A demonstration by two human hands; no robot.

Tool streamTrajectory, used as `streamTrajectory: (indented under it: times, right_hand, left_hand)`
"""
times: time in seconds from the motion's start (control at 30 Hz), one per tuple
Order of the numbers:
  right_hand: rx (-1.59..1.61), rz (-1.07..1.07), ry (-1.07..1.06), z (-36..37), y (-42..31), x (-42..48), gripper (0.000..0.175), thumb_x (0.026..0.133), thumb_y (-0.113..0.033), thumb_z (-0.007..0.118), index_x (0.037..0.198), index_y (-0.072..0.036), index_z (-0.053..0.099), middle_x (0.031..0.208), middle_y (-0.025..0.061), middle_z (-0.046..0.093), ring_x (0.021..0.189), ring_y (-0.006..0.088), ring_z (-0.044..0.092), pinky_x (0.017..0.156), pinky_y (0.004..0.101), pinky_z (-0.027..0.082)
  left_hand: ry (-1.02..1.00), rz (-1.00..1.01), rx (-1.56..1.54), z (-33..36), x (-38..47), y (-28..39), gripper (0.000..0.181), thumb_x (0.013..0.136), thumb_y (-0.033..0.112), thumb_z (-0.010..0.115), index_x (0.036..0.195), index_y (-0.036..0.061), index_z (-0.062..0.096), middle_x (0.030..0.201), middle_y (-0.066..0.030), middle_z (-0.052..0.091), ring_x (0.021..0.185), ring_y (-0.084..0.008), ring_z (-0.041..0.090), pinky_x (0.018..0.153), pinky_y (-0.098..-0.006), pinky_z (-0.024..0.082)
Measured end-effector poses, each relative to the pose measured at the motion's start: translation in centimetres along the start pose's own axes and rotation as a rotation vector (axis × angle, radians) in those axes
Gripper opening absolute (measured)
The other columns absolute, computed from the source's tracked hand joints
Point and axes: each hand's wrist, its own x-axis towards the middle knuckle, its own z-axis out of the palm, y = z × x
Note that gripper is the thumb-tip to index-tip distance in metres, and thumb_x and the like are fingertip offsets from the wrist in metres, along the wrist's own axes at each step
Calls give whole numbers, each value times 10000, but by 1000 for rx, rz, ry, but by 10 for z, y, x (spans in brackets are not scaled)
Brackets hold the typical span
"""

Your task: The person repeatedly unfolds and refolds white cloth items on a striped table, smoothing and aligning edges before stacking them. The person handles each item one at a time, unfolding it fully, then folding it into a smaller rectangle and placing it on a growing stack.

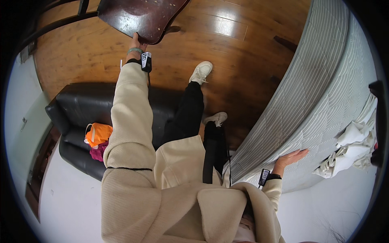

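My left hand [138, 44] grips the front edge of a dark red wooden chair seat [136, 18] at the top of the view, thumb on top and fingers partly hidden beneath. The seat is glossy, with chipped spots. On the right, my right hand [293, 158] lies flat on a grey-and-white striped mattress [307, 106], its fingers extended and nothing held. Both wrists carry small strapped devices.
A black leather sofa [82, 103] stands on the left, with an orange bag [100, 133] and magenta cloth [98, 152] on it. White crumpled fabric [349, 148] lies on the mattress. Wooden floor [170, 60] spreads between sofa and mattress; a dark wooden leg [285, 43] juts near the mattress.
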Motion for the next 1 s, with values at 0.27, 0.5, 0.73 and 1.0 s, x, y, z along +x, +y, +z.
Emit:
streamTrajectory:
  times: [0.27,0.5,0.73,1.0]
  right_hand:
    - [-21,-34,43,0,-4,-1,657,1034,-447,280,1455,56,300,1530,276,251,1416,422,240,1169,493,191]
    - [-9,-86,96,2,-5,0,607,1026,-384,319,1431,68,339,1494,306,297,1389,447,283,1154,495,224]
    - [42,-70,112,3,-5,0,584,1001,-343,353,1442,39,342,1512,306,268,1403,465,244,1147,535,201]
    - [90,-104,110,2,4,-1,576,943,-253,462,1445,9,357,1518,290,264,1400,447,245,1131,563,170]
  left_hand:
    - [62,-99,-51,23,-38,-37,430,1003,402,508,1301,92,509,1281,-70,566,1153,-266,545,1003,-472,451]
    - [-15,-83,-145,30,-92,-130,475,1001,402,510,1340,73,456,1333,-98,507,1135,-304,548,999,-509,467]
    - [65,-114,-179,11,-145,-208,482,1002,401,505,1346,68,447,1313,-108,513,1125,-303,553,1010,-504,472]
    - [52,-179,-116,-8,-189,-292,514,984,461,504,1310,63,477,1250,-108,567,1057,-286,589,938,-483,525]
